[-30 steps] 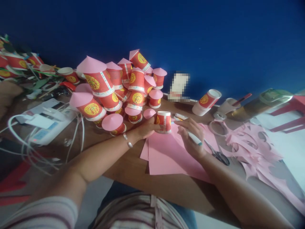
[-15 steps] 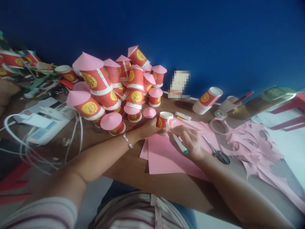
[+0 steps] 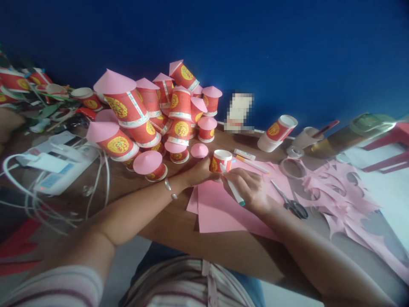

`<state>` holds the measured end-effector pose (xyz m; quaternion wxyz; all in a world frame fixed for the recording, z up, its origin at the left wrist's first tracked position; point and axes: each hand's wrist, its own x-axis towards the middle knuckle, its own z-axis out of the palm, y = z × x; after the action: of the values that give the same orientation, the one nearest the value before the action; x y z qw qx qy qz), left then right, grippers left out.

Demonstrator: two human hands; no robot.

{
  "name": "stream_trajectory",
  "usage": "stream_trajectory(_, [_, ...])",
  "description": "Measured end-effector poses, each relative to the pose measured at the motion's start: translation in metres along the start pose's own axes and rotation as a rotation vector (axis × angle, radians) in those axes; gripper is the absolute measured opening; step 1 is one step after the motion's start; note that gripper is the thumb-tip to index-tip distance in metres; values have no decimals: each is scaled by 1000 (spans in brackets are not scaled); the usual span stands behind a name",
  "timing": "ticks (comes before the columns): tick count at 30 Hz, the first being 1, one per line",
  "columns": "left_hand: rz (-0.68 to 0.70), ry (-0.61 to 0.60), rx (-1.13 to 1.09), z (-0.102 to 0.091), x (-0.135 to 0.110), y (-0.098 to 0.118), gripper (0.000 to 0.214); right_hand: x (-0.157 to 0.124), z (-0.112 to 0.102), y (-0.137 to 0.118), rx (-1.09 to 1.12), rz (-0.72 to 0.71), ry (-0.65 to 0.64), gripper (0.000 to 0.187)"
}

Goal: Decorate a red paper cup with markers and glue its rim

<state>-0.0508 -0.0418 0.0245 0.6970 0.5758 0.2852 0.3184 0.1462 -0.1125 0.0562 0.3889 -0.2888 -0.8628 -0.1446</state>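
Note:
A small red paper cup (image 3: 220,160) with a yellow emblem stands mouth up on a sheet of pink paper (image 3: 223,211). My left hand (image 3: 198,171) is closed around the cup's left side, holding it down on the sheet. My right hand (image 3: 247,187) grips a white pen with a green end (image 3: 233,191), its tip against the foot of the cup. Both forearms lie across the wooden table (image 3: 179,217).
A heap of red cups with pink cone lids (image 3: 153,119) is piled behind the left hand. Scissors (image 3: 289,202), a tape ring (image 3: 292,168), pink offcuts (image 3: 338,192), a lying cup (image 3: 277,132), a white device with cables (image 3: 54,166) and a blue wall (image 3: 255,51) surround the sheet.
The cup has been set down on the pink sheet and shifted slightly. My right hand has swung the pen round and brought its tip to the cup's foot.

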Motion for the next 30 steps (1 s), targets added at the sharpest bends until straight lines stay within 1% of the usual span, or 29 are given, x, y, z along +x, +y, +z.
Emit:
stream_trajectory(4, [-13, -17, 13, 1, 0, 1, 71, -1, 0, 1, 10, 8, -29, 9])
stream_trajectory(9, [-21, -14, 12, 0, 1, 1, 63, -2, 0, 1, -7, 27, -19, 10])
stream_trajectory(11, [-27, -23, -28, 0, 1, 0, 64, -2, -1, 1, -13, 38, -10, 11])
stream_trajectory(15, [-65, 8, -105, -2, 1, -4, 72, -4, -1, 2, -26, 46, 14, 16])
stream_trajectory(17, [-66, 10, -120, -3, 2, -5, 72, -5, 0, 4, -31, 57, 18, 16])
stream_trajectory(23, [-2, -78, -141, -7, 5, -9, 57, -7, 1, 6, -34, 99, 24, 15])
stream_trajectory(26, [23, -90, -142, -9, 6, -10, 52, -6, 1, 7, -32, 118, 33, 14])
stream_trajectory(30, [19, -119, -145, -10, 7, -9, 48, -6, 1, 9, -19, 122, 41, 14])
